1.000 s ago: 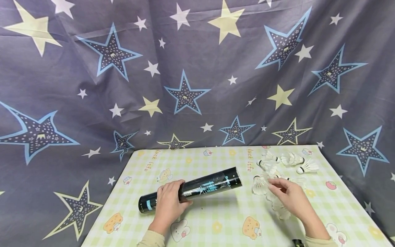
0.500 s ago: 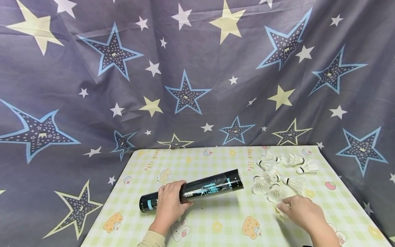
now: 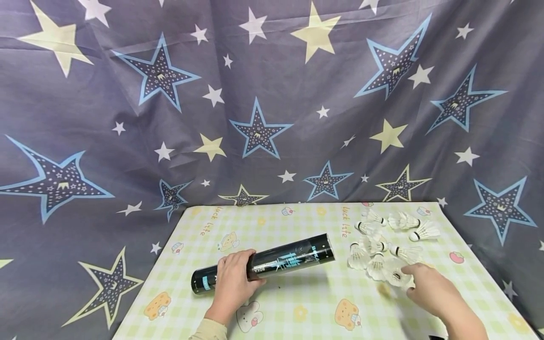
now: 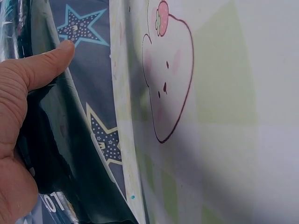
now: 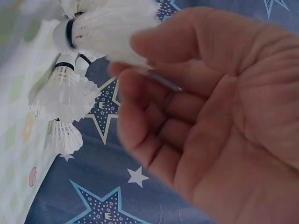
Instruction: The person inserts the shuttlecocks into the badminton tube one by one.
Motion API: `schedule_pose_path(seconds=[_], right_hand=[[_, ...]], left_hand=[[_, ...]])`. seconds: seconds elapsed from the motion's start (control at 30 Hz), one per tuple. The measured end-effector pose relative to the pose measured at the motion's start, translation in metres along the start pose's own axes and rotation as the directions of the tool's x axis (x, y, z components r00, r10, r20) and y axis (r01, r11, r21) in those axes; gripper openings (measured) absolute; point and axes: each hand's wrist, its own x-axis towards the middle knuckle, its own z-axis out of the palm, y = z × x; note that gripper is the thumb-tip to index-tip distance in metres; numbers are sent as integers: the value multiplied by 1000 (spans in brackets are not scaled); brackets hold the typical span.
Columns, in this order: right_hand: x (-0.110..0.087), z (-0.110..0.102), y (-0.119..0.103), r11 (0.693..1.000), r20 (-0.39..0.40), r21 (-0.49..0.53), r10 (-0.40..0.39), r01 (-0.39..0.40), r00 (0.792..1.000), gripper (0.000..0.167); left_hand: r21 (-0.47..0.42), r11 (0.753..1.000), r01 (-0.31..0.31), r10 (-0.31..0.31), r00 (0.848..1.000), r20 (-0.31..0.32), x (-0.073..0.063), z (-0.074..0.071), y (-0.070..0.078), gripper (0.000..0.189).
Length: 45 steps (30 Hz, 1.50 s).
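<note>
My left hand (image 3: 235, 278) grips a long black shuttlecock tube (image 3: 291, 259) around its left half, with the right end tipped up off the table. In the left wrist view, the thumb of the left hand (image 4: 16, 100) lies across the dark tube (image 4: 79, 154). At the right, my right hand (image 3: 435, 290) pinches a white feather shuttlecock (image 3: 398, 277) by its skirt. The right wrist view shows this shuttlecock (image 5: 107, 35) at the thumb and index fingertips of the right hand (image 5: 187, 102), its banded cork pointing away.
Several other shuttlecocks (image 3: 376, 267) lie in a loose group at the right, more of them (image 3: 425, 231) toward the far corner. The table (image 3: 272, 311) has a green checked cloth. A star-patterned curtain (image 3: 191, 94) hangs directly behind it.
My right hand has moved from over the shuttlecock group toward the near right, and a shuttlecock now shows at its fingertips. The left hand and tube have barely moved.
</note>
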Motion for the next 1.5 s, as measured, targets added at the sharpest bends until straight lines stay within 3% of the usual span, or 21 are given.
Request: schedule_pose_path(seconds=[0.13, 0.3, 0.4, 0.53, 0.6, 0.67, 0.73, 0.87, 0.93, 1.0, 1.23, 1.5], right_hand=[[0, -2, -2, 998, -118, 21, -55, 58, 992, 42], [4, -3, -8, 996, -271, 37, -73, 86, 960, 27], [7, 0, -12, 989, -411, 58, -101, 137, 906, 21], [12, 7, -19, 959, -589, 152, -106, 238, 802, 18], [14, 8, -25, 933, -617, 239, -68, 269, 784, 17], [16, 8, -32, 890, -604, 364, 3, 272, 797, 15], [18, 8, -41, 829, -556, 499, 82, 253, 827, 15], [23, 10, -60, 644, -393, 741, 188, 189, 900, 27], [25, 13, -69, 587, -338, 792, 195, 166, 921, 29], [28, 17, -75, 570, -310, 806, 181, 157, 933, 29], [33, 31, -86, 583, -235, 803, 114, 127, 965, 27], [34, 43, -99, 514, -199, 837, -35, 189, 979, 22]], left_hand=[[2, 1000, 1, -1, 1000, 1, -1, 1, -1, 86], [2, 1000, 1, -1, 1000, -2, -2, 2, -1, 86], [-1, 1000, -1, 1, 1000, -1, -2, 2, -1, 86], [3, 1000, -10, 10, 1000, 0, -4, 3, -1, 86], [8, 1000, -16, 16, 1000, -3, -4, 3, -1, 87], [11, 1000, -23, 23, 1000, -7, -5, 3, -1, 87], [7, 1000, -30, 30, 999, -14, -5, 2, 0, 87], [-2, 999, -45, 45, 999, -19, -6, 2, 1, 87], [-1, 999, -51, 51, 999, -17, -6, 2, 1, 87], [0, 999, -54, 54, 998, -17, -6, 3, 2, 87], [-11, 999, -52, 52, 998, -26, -5, 1, 3, 87], [-20, 999, -40, 39, 999, -36, -3, -1, 4, 87]])
